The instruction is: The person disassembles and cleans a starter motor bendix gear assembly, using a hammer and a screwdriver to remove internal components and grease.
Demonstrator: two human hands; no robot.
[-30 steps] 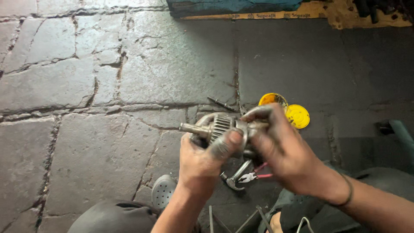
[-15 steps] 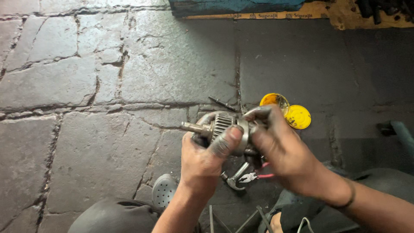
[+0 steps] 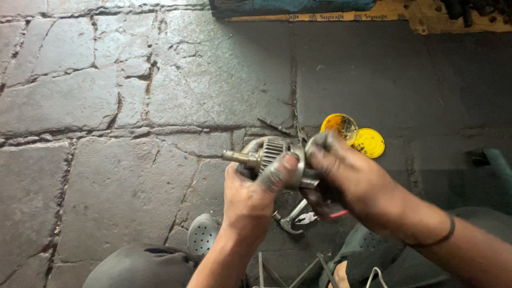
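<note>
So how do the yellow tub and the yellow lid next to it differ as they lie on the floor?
The yellow tub stands open with its mouth up, showing a smeared, darkened inside, while the yellow lid lies flat with a clean, ridged face. The tub has visible depth; the lid is a thin disc. The tub sits nearer the right hand, its lower edge partly hidden behind the fingers; the lid shows whole. Both are round, bright yellow, and rest edge to edge on the stone floor.

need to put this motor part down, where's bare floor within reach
Widest free patch: the stone slabs left of the left hand, from the grey sandal up to the far crack. Also free: the dark floor beyond the yellow tub and lid. Crowded: under the right hand, where a hammer and pliers lie.
</note>
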